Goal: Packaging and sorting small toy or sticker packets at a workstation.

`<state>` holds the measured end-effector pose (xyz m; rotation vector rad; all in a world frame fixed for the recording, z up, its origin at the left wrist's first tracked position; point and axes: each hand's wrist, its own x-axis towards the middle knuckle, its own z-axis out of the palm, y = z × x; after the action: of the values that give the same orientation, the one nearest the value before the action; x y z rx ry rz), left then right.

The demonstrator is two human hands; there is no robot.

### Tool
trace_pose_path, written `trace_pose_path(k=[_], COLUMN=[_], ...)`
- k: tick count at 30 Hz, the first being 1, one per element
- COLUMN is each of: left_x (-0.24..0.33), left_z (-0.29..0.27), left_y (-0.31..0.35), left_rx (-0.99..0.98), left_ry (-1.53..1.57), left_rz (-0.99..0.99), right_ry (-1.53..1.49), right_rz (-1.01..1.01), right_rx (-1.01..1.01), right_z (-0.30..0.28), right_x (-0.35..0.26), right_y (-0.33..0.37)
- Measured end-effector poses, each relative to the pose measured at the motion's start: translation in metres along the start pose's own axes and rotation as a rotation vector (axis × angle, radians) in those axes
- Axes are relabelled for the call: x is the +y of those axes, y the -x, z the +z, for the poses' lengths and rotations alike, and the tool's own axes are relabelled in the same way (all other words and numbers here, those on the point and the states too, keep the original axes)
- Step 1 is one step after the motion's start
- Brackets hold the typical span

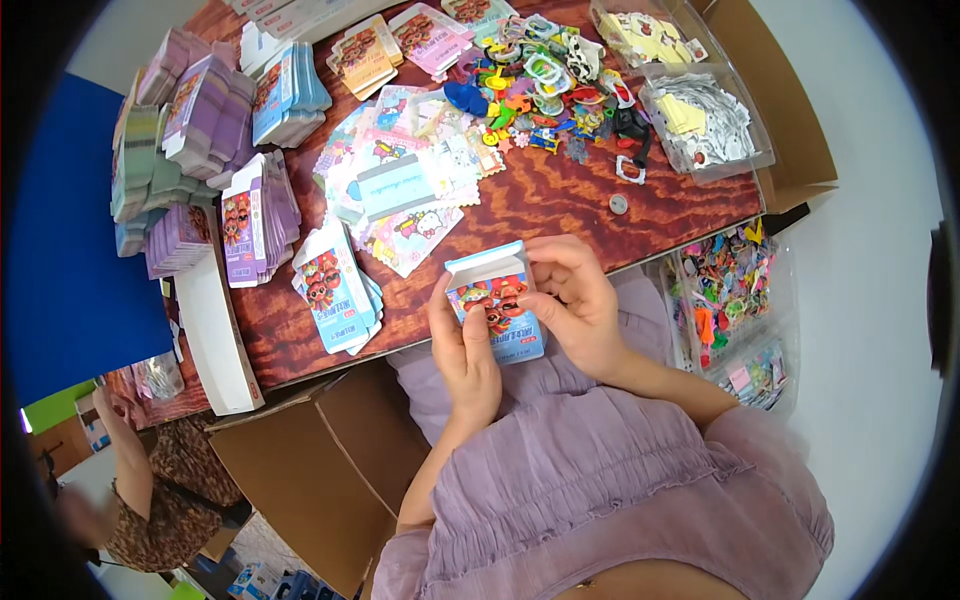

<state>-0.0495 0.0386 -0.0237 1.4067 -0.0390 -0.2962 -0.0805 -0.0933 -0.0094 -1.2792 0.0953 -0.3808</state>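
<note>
A small blue cardboard box (514, 338) with red cartoon figures on its front is held between my two hands, above my lap at the table's front edge. Its top end stands open, showing a pale inside. My left hand (465, 355) grips the box's left side, thumb across the front. On the right side, my right hand (585, 310) pinches the upper edge with thumb and fingers. Nearest to the box on the table lies a stack of flat blue boxes (335, 290), and beyond it a spread pile of pastel cartoon sheets (415, 235).
Stacks of purple boxes (258, 225) fill the table's left. A heap of small colourful plastic trinkets (550, 85) lies at the back, beside clear trays of small packets (705, 125). A cardboard carton (300, 470) stands below left. Another person's arm (130, 460) shows far left.
</note>
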Motion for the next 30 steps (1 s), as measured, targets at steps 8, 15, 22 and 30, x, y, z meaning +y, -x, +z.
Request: trace_pose_path(k=[8,15,22,30], left_x=[0.025,0.041,0.038,0.039], left_z=[-0.01,-0.033,-0.025,-0.027], left_y=[-0.001,-0.025,-0.03,-0.032], left_rx=[-0.111,-0.434,-0.374,-0.404], left_ry=[-0.237,-0.076,-0.248,-0.304], left_rz=[0.122,-0.156,-0.044,-0.083], right_ry=[-0.1,0.018,0.325,0.392], right_rz=[0.185,0.18,0.043,0.19], right_rx=[-0.017,-0.157,-0.17,-0.266], right_z=[-0.009,-0.033,-0.024,-0.024], right_x=[-0.008,0.008,-0.019,-0.017], right_y=[-0.025,-0.023,-0.046,-0.054])
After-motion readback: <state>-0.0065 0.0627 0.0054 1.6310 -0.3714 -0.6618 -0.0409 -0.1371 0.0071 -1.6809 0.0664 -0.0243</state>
